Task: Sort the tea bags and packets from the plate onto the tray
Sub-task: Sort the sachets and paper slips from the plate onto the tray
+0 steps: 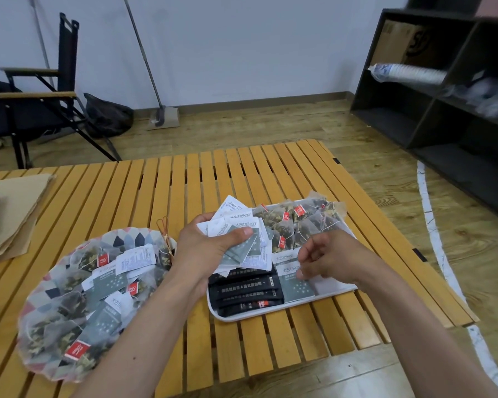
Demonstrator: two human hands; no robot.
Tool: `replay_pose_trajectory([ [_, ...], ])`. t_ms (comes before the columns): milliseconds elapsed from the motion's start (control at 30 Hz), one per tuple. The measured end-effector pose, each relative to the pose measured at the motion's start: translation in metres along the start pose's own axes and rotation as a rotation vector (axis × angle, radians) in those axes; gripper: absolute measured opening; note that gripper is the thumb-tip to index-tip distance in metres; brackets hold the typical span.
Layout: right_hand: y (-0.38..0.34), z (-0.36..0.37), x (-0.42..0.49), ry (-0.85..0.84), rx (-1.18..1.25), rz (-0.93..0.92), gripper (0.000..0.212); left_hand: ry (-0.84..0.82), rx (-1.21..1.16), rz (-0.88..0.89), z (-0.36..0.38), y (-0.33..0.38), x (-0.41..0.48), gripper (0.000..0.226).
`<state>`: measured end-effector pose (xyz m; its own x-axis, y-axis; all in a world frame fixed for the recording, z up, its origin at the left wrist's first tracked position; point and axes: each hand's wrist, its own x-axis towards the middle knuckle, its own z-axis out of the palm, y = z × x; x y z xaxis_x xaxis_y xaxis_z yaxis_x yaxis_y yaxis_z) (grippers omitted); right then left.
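Note:
A patterned plate [127, 239] at the left holds mesh tea bags [55, 331] with red tags and grey-and-white packets [110, 282]. The white tray [273, 311] at the right carries tea bags [305, 222] at its far end, black stick packets [245, 291] at the near left and grey-white packets [298, 288] at the near right. My left hand [210, 251] hovers over the tray's left side, shut on a fanned bunch of white packets [236, 225]. My right hand [328, 257] hangs over the tray, fingertips touching a grey-white packet lying there.
Everything stands on a slatted wooden table [161, 185]. Brown paper bags [15, 214] lie at its far left edge. A folding chair [41, 96] and a mop stand behind, and a dark shelf unit [443, 90] is at the right.

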<state>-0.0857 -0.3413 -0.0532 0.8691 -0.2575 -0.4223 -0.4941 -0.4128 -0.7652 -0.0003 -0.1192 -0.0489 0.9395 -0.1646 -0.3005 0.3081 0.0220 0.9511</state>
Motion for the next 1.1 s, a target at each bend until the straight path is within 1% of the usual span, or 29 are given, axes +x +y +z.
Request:
replay_pose_trajectory([
  [100,-0.001,0.005,-0.002,-0.057,-0.115,-0.076,0.026,-0.013,-0.009,-0.006,0.0,0.0,0.0,0.059],
  [200,-0.002,0.008,-0.001,-0.065,-0.249,-0.069,0.032,-0.017,-0.003,-0.008,0.0,0.0,-0.001,0.061],
  [367,-0.003,0.011,-0.002,-0.074,-0.297,-0.059,0.036,-0.029,-0.006,0.003,-0.001,-0.001,0.0,0.058],
  [533,-0.004,0.014,0.0,-0.064,-0.337,-0.059,0.036,-0.036,0.008,-0.003,-0.001,-0.003,0.002,0.064],
  [633,-0.004,0.009,-0.002,-0.097,-0.336,-0.061,0.036,-0.039,-0.006,-0.001,0.0,-0.004,0.002,0.058],
  [700,-0.004,0.003,-0.005,-0.055,-0.252,-0.096,0.029,-0.051,-0.022,0.001,0.001,-0.003,0.001,0.054],
  [800,-0.011,0.001,-0.01,0.134,0.074,-0.214,0.005,-0.066,-0.024,-0.003,0.003,-0.005,0.0,0.054],
  [833,-0.016,0.004,-0.011,0.169,0.178,-0.237,0.004,-0.076,-0.021,-0.007,0.004,-0.005,-0.001,0.056],
  [867,-0.02,0.009,-0.013,0.179,0.25,-0.244,0.008,-0.089,-0.017,-0.012,0.005,-0.006,-0.001,0.058],
  [933,-0.027,0.021,-0.014,0.16,0.309,-0.231,0.017,-0.13,-0.01,-0.021,0.008,-0.009,-0.001,0.062],
  [1033,-0.029,0.027,-0.014,0.171,0.303,-0.192,0.019,-0.235,-0.034,-0.06,0.011,-0.01,-0.002,0.078],
  [1100,-0.028,0.025,-0.014,0.177,0.304,-0.138,0.023,-0.293,-0.073,-0.095,0.012,-0.011,-0.003,0.076],
])
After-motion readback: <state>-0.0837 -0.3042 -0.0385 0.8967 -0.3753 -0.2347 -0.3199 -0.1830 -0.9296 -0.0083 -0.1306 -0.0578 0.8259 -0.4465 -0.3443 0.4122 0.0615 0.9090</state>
